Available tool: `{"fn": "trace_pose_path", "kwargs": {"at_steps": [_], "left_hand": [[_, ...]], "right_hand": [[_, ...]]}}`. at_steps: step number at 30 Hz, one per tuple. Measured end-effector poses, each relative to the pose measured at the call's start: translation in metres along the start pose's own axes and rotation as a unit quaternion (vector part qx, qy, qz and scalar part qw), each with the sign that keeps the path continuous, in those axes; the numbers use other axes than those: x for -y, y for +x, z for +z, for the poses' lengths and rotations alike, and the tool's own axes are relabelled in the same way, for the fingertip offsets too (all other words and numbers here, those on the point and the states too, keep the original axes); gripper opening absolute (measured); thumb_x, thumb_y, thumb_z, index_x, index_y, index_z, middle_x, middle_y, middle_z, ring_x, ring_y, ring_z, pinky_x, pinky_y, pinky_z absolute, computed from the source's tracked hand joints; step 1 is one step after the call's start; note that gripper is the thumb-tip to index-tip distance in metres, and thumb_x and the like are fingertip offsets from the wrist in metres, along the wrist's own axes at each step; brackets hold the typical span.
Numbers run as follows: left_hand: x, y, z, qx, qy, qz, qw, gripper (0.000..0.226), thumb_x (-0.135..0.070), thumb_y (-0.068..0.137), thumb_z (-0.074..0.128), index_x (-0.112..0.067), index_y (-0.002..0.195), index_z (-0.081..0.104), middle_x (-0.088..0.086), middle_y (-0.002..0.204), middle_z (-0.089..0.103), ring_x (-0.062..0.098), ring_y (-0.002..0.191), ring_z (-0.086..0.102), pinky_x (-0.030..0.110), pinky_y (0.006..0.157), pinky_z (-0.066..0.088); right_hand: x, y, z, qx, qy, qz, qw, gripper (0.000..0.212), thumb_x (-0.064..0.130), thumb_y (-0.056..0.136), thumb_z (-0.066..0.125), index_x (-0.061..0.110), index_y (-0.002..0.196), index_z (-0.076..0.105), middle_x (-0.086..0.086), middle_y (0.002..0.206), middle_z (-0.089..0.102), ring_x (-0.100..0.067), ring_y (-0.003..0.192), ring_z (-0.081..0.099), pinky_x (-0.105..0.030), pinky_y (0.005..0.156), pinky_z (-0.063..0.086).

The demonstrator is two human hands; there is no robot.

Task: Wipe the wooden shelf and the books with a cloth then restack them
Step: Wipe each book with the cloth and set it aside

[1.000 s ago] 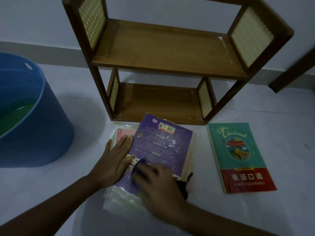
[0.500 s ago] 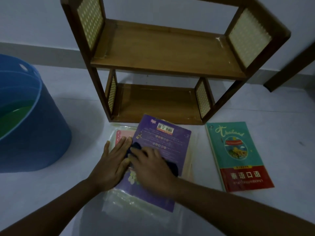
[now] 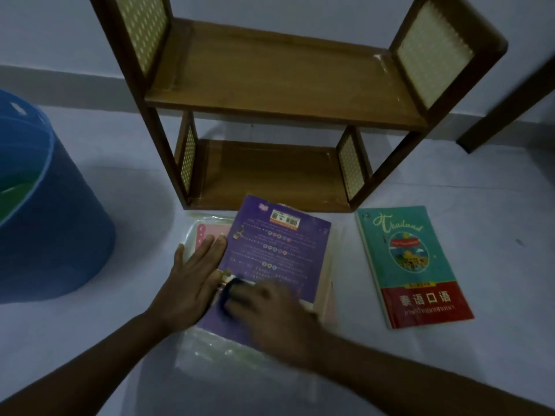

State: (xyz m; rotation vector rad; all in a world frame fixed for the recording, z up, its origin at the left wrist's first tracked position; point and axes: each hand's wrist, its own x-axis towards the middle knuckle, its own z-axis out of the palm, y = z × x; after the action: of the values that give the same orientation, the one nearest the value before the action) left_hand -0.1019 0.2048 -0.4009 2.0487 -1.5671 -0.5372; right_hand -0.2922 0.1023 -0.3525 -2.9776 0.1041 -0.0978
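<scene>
My right hand has slid back toward me, pressing the dark cloth on the purple book; how it grips is blurred. My left hand lies flat beside it, steadying. Empty shelf waits beyond.

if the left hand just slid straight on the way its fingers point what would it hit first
The flat left hand points up and slightly right along the purple book. Sliding on, its fingertips would probably cross the pink plastic-wrapped book underneath, then meet the bottom board of the wooden shelf; depth is unclear.
</scene>
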Motion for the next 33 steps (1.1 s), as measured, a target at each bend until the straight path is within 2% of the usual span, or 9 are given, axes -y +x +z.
{"fn": "trace_pose_path", "kwargs": {"at_steps": [3, 5, 10, 12, 18, 21, 26, 30, 33], "left_hand": [[-0.004, -0.003, -0.002, 0.016, 0.011, -0.005, 1.000, 0.062, -0.065, 0.092, 0.001, -0.040, 0.148, -0.005, -0.016, 0.159, 0.004, -0.001, 0.146, -0.007, 0.039, 0.118, -0.015], [-0.005, -0.004, -0.001, 0.023, 0.012, -0.011, 1.000, 0.060, -0.065, 0.092, 0.001, -0.043, 0.147, -0.007, -0.016, 0.159, 0.003, -0.001, 0.146, -0.008, 0.034, 0.117, -0.018], [0.001, -0.001, -0.004, 0.021, 0.018, -0.014, 1.000, 0.067, -0.065, 0.093, 0.002, -0.031, 0.151, 0.000, -0.012, 0.160, 0.006, 0.003, 0.147, -0.005, 0.043, 0.119, -0.012], [-0.001, -0.002, -0.004, 0.028, 0.032, -0.012, 0.999, 0.066, -0.065, 0.093, 0.002, -0.033, 0.151, -0.002, -0.011, 0.160, 0.006, 0.002, 0.147, -0.006, 0.042, 0.119, -0.014], [-0.003, -0.004, -0.006, 0.030, 0.027, -0.010, 0.999, 0.059, -0.064, 0.093, 0.004, -0.046, 0.147, -0.012, -0.016, 0.159, 0.003, 0.000, 0.146, -0.007, 0.028, 0.115, -0.022], [-0.004, -0.004, -0.006, 0.030, 0.031, -0.012, 0.999, 0.058, -0.064, 0.093, 0.004, -0.047, 0.146, -0.012, -0.015, 0.160, 0.003, 0.001, 0.147, -0.006, 0.029, 0.116, -0.021], [-0.005, -0.003, -0.006, 0.036, 0.032, -0.009, 0.999, 0.059, -0.066, 0.092, 0.002, -0.048, 0.145, -0.016, -0.017, 0.159, 0.002, -0.002, 0.146, -0.006, 0.028, 0.115, -0.024], [-0.009, -0.002, -0.008, 0.036, 0.018, -0.007, 0.999, 0.058, -0.068, 0.090, 0.001, -0.052, 0.144, -0.014, -0.024, 0.157, 0.001, -0.003, 0.146, -0.004, 0.033, 0.116, -0.021], [-0.002, -0.004, -0.032, 0.027, -0.043, -0.020, 0.998, 0.054, -0.069, 0.090, 0.013, -0.062, 0.140, -0.004, -0.036, 0.151, 0.010, -0.006, 0.144, 0.009, 0.036, 0.118, -0.012]], "right_hand": [[-0.085, -0.006, -0.009, -0.085, -0.056, 0.222, 0.970, 0.038, 0.023, 0.087, 0.042, 0.011, 0.116, 0.064, -0.013, 0.121, 0.063, -0.034, 0.093, 0.062, -0.041, 0.077, 0.052], [-0.094, -0.013, -0.013, -0.092, -0.072, 0.274, 0.955, 0.038, 0.022, 0.088, 0.042, 0.010, 0.118, 0.063, -0.015, 0.122, 0.062, -0.038, 0.091, 0.061, -0.040, 0.075, 0.050], [0.033, -0.018, 0.002, -0.041, -0.006, -0.007, 0.999, 0.023, 0.019, 0.094, 0.044, 0.024, 0.107, 0.062, 0.000, 0.121, 0.062, -0.022, 0.088, 0.062, -0.032, 0.079, 0.050], [0.032, -0.028, 0.008, -0.016, 0.043, -0.026, 0.999, 0.023, 0.022, 0.097, 0.045, 0.027, 0.118, 0.054, 0.003, 0.133, 0.053, -0.023, 0.096, 0.059, -0.033, 0.087, 0.047], [-0.088, -0.088, -0.004, -0.066, 0.003, 0.320, 0.945, 0.046, 0.030, 0.088, 0.040, 0.011, 0.123, 0.062, -0.012, 0.128, 0.059, -0.035, 0.097, 0.061, -0.044, 0.083, 0.053], [-0.098, -0.116, 0.000, -0.009, -0.008, 0.380, 0.925, 0.059, 0.034, 0.085, 0.044, 0.006, 0.137, 0.048, -0.017, 0.142, 0.048, -0.042, 0.112, 0.056, -0.050, 0.086, 0.051], [-0.054, -0.110, 0.005, 0.027, -0.049, 0.219, 0.974, 0.102, 0.037, 0.058, 0.070, 0.018, 0.148, 0.028, -0.011, 0.157, 0.022, -0.032, 0.144, 0.018, -0.060, 0.106, 0.026], [-0.054, -0.098, 0.021, -0.034, -0.046, -0.004, 0.998, 0.061, 0.020, 0.083, 0.060, 0.026, 0.140, 0.041, -0.009, 0.155, 0.026, -0.032, 0.143, 0.025, -0.061, 0.107, 0.023], [-0.056, -0.087, -0.001, -0.088, 0.014, -0.047, 0.995, 0.033, 0.022, 0.098, 0.050, 0.025, 0.130, 0.054, -0.006, 0.145, 0.047, -0.032, 0.139, 0.036, -0.060, 0.109, 0.025]]}}
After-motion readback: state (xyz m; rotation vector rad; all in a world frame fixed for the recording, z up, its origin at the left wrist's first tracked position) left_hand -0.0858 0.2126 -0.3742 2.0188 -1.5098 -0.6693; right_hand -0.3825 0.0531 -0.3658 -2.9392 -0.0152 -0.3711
